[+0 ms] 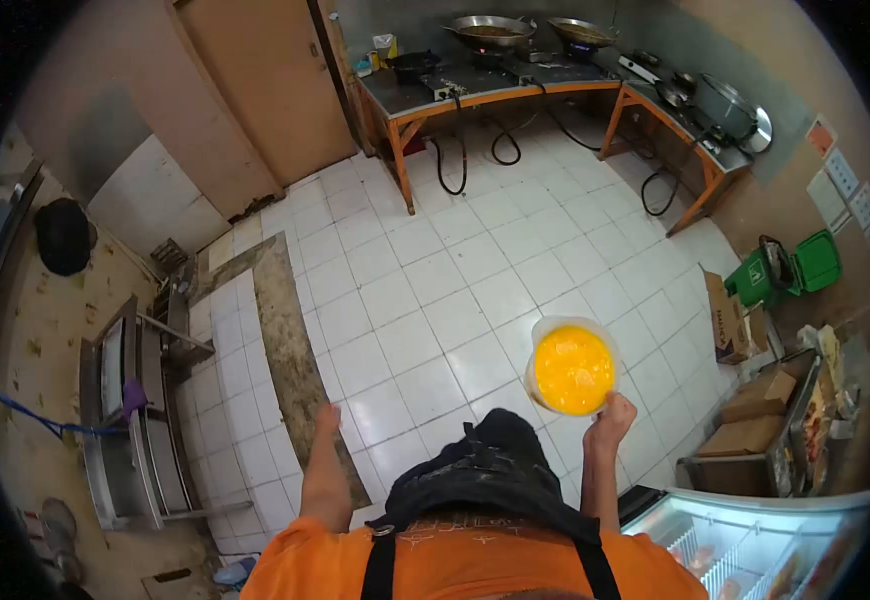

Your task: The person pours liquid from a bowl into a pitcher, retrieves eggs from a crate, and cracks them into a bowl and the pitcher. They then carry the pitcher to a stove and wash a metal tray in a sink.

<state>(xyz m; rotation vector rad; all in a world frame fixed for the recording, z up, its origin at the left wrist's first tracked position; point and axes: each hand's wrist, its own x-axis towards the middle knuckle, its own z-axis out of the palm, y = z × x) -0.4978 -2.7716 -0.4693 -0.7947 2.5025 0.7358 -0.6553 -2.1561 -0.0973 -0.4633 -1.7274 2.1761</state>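
My right hand (612,415) is closed at the near right side of a whitish translucent plastic pitcher (537,352), where a handle would be. The pitcher is held out ahead of my body, above the tiled floor. Inside it is a bright yellow-orange liquid (575,370) with paler patches on top, much like beaten egg. My left hand (328,417) hangs low at my left side, over the dark floor strip, and appears to touch nothing. Its fingers are foreshortened and hard to make out.
An orange-framed table (405,110) at the back carries woks (490,32) on burners, with hoses hanging below. Green bin (755,275) and cardboard boxes (745,430) stand right. A lit, glass-topped freezer (745,540) is close by my right. A steel stand (150,450) is left.
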